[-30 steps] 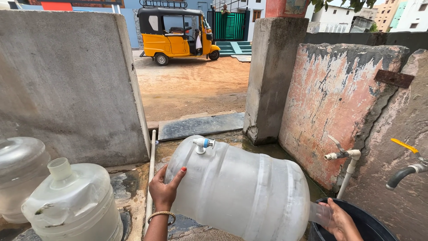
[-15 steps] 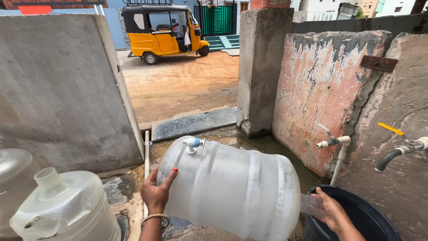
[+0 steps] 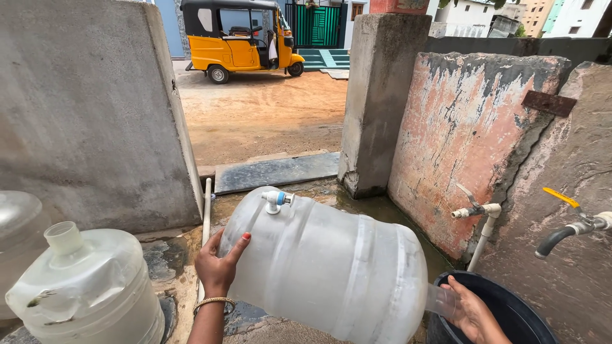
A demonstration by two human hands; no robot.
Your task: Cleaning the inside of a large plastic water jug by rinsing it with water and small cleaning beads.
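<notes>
A large translucent water can (image 3: 331,267) lies tipped on its side, its neck pointing right over a dark round tub (image 3: 510,306). A small white and blue tap (image 3: 276,200) sticks out near its base. My left hand (image 3: 217,267), with a gold bangle on the wrist, presses flat against the can's base end. My right hand (image 3: 472,312) grips the can's neck above the tub's rim.
Two more translucent cans (image 3: 89,293) stand at the left. A white wall tap (image 3: 475,210) and a yellow-handled tap with a dark hose (image 3: 567,229) jut from the peeling wall. Wet ground, a concrete pillar (image 3: 376,95), a yellow three-wheeler (image 3: 239,41) beyond.
The can has stayed tipped in both hands. The view has shifted slightly, with the can's neck and my right hand now lower over the tub.
</notes>
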